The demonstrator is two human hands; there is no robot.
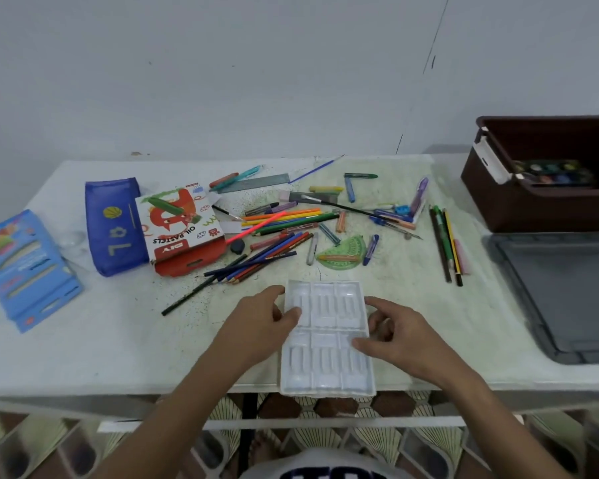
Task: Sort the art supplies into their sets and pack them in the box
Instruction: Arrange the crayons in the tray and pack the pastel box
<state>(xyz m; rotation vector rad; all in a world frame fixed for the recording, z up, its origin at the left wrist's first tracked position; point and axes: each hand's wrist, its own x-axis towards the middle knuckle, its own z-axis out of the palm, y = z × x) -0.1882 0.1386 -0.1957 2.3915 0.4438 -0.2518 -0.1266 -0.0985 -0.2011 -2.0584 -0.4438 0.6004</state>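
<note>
art supplies lie scattered over a pale, speckled desk [125, 344] that stands against a plain white wall [222, 74]; under its near edge a patterned tile floor [388, 440] shows. far left of the hands sits a light blue box [26, 267], tilted toward the desk's left edge. closer in, still left of the hands and beyond them, a dark blue pencil pouch [116, 226] lies touching a red and white oil pastels box [180, 226]. straight beyond the hands spreads a loose heap of coloured pencils [267, 250], with pastel sticks and pens mixed among them, a grey ruler [253, 183] at the far side and a green protractor [344, 254] just beyond the tray.

the white plastic tray [325, 337], moulded into two rows of three compartments, lies between the hands, its near end jutting over the desk's front edge. the left hand [263, 319] pinches the tray's left rim, thumb on top and fingers curled at the edge. the right hand [391, 330] grips the right rim, fingers bent, thumb lying across the tray's middle.

right of the hands and farther back, a few pencils [446, 243] lie side by side. far right, a dark grey lid [561, 292] lies flat, and behind it stands a brown storage box [540, 205] with a paint set [550, 172] inside.
</note>
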